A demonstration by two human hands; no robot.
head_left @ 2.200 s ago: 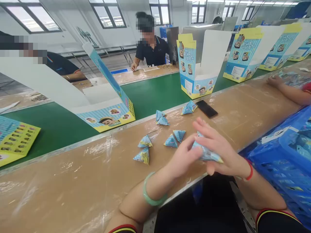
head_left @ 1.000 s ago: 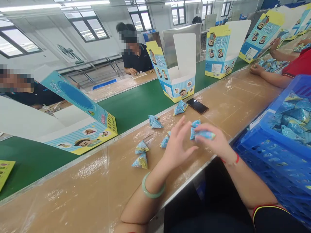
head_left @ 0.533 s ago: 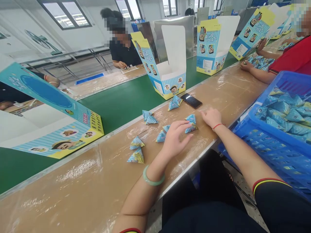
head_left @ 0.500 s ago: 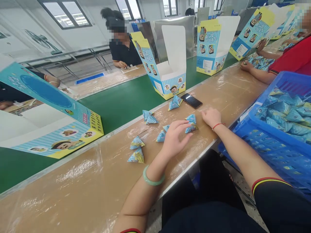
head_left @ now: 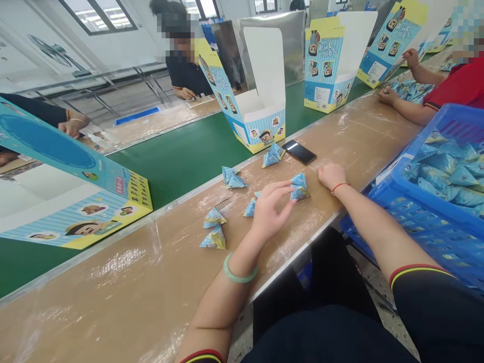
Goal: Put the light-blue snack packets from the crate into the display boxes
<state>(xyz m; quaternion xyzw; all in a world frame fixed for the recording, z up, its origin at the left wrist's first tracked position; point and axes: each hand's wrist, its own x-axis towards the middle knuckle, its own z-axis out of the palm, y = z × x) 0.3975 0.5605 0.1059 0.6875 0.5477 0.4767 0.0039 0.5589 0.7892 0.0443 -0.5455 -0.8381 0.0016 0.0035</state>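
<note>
Several small blue triangular packets lie in pairs on the brown plastic-covered bench point(head_left: 113, 282). My left hand point(head_left: 269, 209) rests on the bench with fingers spread, index tip and thumb touching one packet point(head_left: 301, 193); a second packet point(head_left: 299, 179) lies just behind it. My right hand point(head_left: 331, 175) lies on the bench just right of that pair, fingers curled together, nothing seen in it. Other packets sit at the left point(head_left: 214, 237), behind my left hand point(head_left: 250, 207) and near the belt's edge point(head_left: 232, 179).
A black phone point(head_left: 301, 152) lies beside two packets point(head_left: 273, 155). A blue crate point(head_left: 434, 212) of packets stands at my right. Open printed cartons point(head_left: 260, 118) point(head_left: 75, 201) ride a green belt point(head_left: 181, 156). A person in red point(head_left: 463, 83) works at the right; another sits across.
My right hand put down the packet it held next to another one and now rests beside the pair. My left hand lowered to the bench and reached to that packet. The view swung right.
</note>
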